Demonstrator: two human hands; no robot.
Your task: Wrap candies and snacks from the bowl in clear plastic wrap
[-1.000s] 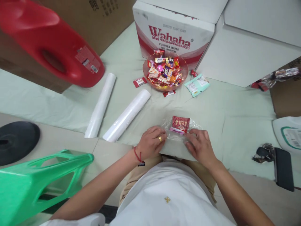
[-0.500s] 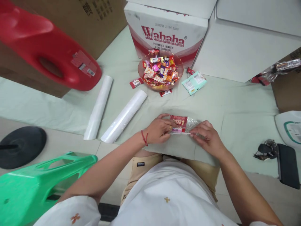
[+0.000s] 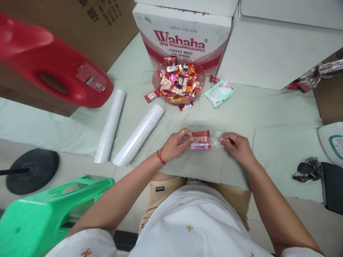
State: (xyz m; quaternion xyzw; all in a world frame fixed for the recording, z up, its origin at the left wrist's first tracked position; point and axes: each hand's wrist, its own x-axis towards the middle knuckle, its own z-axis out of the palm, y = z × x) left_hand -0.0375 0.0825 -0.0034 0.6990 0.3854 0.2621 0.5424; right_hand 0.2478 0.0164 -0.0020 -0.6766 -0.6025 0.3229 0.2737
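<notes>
A small clear plastic bag (image 3: pixel 214 140) with a red packet (image 3: pixel 203 136) and a pink packet (image 3: pixel 199 146) in it is stretched between my hands near the table's front edge. My left hand (image 3: pixel 178 143) pinches the bag's left end, beside the packets. On the other side, my right hand (image 3: pixel 236 145) pinches the crumpled clear plastic at the right end. Beyond them stands a glass bowl (image 3: pixel 199 93) heaped with wrapped sweets, and a light green packet (image 3: pixel 219 93) lies to its right.
Two white rolls (image 3: pixel 109 125) lie left of the hands. A red jug (image 3: pixel 88 84) is at the upper left, a Wahaha box (image 3: pixel 182 35) behind the bowl. Keys (image 3: pixel 307 169) and a black phone (image 3: pixel 332 185) rest at the right. A green stool (image 3: pixel 32 210) stands lower left.
The fingers no longer lie over the packets; both hands now pinch the bag's two ends. The red and pink packets show more fully. The view has shifted slightly.
</notes>
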